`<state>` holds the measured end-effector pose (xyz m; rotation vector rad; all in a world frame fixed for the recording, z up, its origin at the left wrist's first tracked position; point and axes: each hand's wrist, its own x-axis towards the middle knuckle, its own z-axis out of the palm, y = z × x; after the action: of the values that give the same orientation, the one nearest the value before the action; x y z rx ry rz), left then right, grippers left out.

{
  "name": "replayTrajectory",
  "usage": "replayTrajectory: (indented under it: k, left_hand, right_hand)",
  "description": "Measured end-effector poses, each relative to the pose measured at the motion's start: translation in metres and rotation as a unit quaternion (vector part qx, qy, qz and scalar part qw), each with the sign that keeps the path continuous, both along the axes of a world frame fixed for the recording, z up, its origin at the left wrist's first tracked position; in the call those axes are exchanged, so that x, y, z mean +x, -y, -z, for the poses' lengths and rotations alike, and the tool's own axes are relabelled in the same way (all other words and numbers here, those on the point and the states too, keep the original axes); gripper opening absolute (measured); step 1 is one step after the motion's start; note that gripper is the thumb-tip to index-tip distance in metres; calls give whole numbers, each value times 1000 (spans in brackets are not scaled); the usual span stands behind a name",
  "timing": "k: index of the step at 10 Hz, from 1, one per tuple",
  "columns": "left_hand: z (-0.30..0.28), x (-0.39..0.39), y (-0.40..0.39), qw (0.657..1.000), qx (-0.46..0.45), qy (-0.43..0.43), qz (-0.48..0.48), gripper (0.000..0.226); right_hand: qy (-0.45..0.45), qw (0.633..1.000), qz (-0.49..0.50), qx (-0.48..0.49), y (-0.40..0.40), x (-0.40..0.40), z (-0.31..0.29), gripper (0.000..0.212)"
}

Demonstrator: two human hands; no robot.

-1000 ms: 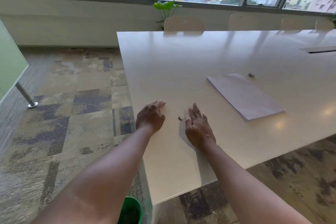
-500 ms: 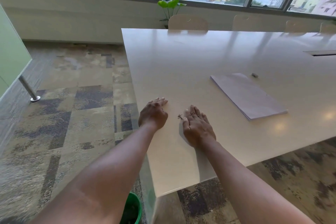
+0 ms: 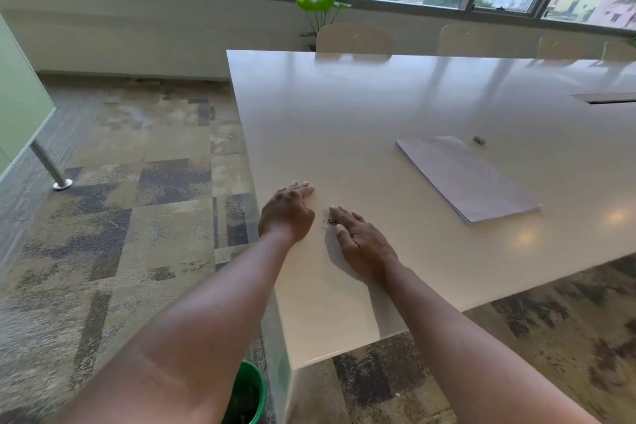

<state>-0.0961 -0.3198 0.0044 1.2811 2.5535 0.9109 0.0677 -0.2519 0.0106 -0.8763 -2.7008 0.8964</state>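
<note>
Few gritty crumbs, glossy table, between left hand and right hand, fingers straight.

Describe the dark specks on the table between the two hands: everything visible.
The dark specks are a small loose cluster of tiny blackish bits, too small to tell the material. They lie on the glossy white table, close to its left edge. The right hand lies flat with its fingertips right beside the cluster; whether they touch cannot be told. The left hand rests on the table just left of them, apart.
</note>
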Motion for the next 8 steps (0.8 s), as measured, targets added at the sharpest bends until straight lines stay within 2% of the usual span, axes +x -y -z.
replayTrajectory:
  k: [1, 2, 3, 4, 5, 6, 7, 8]
  left_hand:
    - [0, 0, 0, 1000, -1, 1, 0, 60]
    - [0, 1, 0, 1000, 0, 3, -2, 60]
    - [1, 0, -1, 1000, 1, 4, -1, 59]
    - [2, 0, -1, 1000, -2, 7, -1, 60]
    - [2, -1, -1, 1000, -3, 5, 3, 60]
    - [2, -1, -1, 1000, -4, 4, 3, 61]
    - [1, -1, -1, 1000, -3, 3, 3, 61]
    - [1, -1, -1, 1000, -3, 8, 4, 58]
  right_hand:
    - [-133, 984, 39, -113, 4, 5, -2, 57]
    - [-215, 961, 102, -144, 6, 5, -6, 54]
    - [-130, 983, 83, -100, 9, 1, -7, 48]
    - [-84, 990, 46, -102, 10, -4, -4, 52]
    - [-161, 968, 59, -183, 9, -4, -3, 55]
    - [-209, 958, 112, -163, 11, -2, -9, 44]
    - [-167, 977, 109, -76, 13, -5, -6, 46]
    - [-116, 990, 65, -43, 16, -13, 1, 48]
